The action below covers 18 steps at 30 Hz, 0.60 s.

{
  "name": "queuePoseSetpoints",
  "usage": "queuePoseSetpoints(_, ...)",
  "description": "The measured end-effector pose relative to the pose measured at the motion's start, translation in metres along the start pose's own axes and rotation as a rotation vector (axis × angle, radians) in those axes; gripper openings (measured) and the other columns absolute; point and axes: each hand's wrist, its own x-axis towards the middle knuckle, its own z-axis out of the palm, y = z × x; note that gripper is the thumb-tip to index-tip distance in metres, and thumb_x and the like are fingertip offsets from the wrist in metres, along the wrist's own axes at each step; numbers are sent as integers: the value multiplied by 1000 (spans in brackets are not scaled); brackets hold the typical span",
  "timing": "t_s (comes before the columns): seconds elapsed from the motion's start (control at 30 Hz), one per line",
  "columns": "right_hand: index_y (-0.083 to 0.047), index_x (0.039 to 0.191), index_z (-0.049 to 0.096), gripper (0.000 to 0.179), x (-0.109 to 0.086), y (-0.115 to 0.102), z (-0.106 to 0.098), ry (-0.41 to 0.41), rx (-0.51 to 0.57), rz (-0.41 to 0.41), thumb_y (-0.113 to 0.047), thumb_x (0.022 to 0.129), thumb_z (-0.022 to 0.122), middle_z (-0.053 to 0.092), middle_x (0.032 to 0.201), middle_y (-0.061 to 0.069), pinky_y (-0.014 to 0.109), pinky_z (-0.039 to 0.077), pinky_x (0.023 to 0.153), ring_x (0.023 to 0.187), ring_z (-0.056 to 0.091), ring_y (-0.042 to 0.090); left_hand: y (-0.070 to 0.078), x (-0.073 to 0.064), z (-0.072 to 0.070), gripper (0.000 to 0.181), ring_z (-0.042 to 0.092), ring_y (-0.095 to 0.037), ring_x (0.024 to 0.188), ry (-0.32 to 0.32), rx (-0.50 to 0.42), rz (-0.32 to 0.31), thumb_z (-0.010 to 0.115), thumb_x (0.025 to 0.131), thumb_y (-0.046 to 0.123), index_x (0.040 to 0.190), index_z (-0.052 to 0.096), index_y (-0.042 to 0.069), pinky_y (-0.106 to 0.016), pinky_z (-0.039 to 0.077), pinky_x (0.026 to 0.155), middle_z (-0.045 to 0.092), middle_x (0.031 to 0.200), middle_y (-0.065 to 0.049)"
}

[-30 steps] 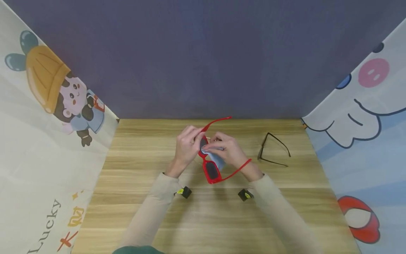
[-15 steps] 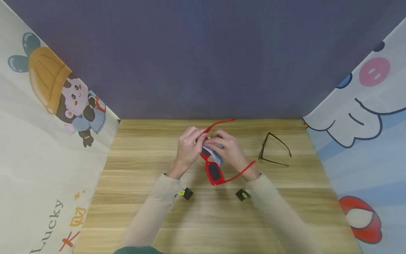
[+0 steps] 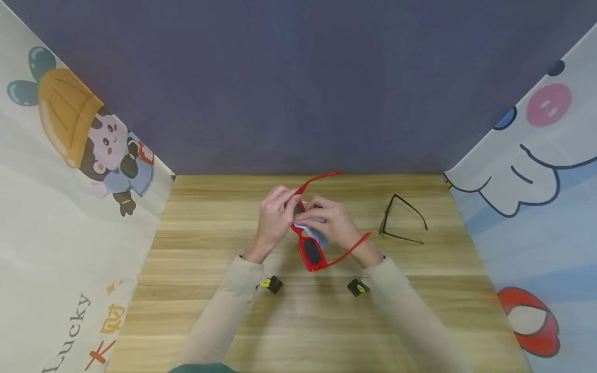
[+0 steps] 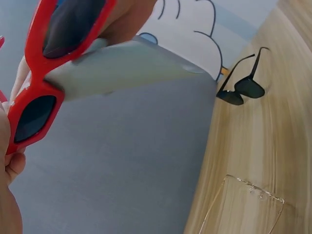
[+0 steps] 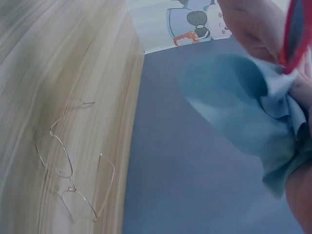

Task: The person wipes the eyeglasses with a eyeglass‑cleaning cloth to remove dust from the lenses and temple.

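Note:
In the head view, my left hand [image 3: 276,213] grips a pair of red-framed sunglasses [image 3: 311,250] at the end beside one hinge. Both temples are unfolded, one reaching toward the back wall and one across my right wrist. My right hand [image 3: 338,223] pinches a light blue cloth [image 3: 318,236] against the upper lens, its fingertips covering part of that lens. The lower dark lens is uncovered. Seen from the left wrist, the cloth [image 4: 122,68] hangs behind the red frame [image 4: 38,83]. The right wrist view shows the cloth [image 5: 239,107] draping loosely from the fingers.
Black-framed sunglasses [image 3: 386,220] lie with temples unfolded on the wooden table [image 3: 196,228], right of my hands. Thin wire-rimmed glasses [image 5: 71,183] also lie on the table, mostly hidden beneath the hands in the head view. A dark wall [image 3: 298,93] rises behind the table.
The red sunglasses shifted slightly right, then back left. The right fingers and cloth slid toward the lens's outer end and back down, staying on the same lens. Both hands keep their holds.

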Motion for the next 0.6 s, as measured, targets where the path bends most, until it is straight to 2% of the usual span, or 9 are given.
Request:
queuePoseSetpoints(0.2,-6,95,83,23,-1,2,-12,-109,39,2,5,76,86,68,93,6,19,51,64,77,61,16,-1,0,2,8,61,-24,72,-35,11,17,73,92,-2,98,77,-7,-35,56,59,68,81,-14)
queuePoseSetpoints(0.33,-6,96,83,23,-2,1,-18,-136,57,5,5,76,86,69,94,7,20,52,65,78,61,16,0,-1,3,8,62,-24,72,-53,18,21,73,92,-3,98,77,-6,-34,56,58,68,81,-13)
queuePoseSetpoints(0.43,-6,96,83,24,-4,2,-18,-114,61,3,6,76,86,68,93,6,19,50,63,76,60,15,1,-1,3,8,61,-23,73,-55,16,15,73,93,-2,98,77,-6,-32,55,58,68,81,-13)
queuePoseSetpoints(0.6,-7,97,83,25,-6,2,-11,-21,21,11,7,76,85,67,91,6,19,49,61,76,60,17,2,-1,4,8,60,-23,72,-44,10,-1,73,92,-3,97,77,-7,-29,52,57,67,80,-13)
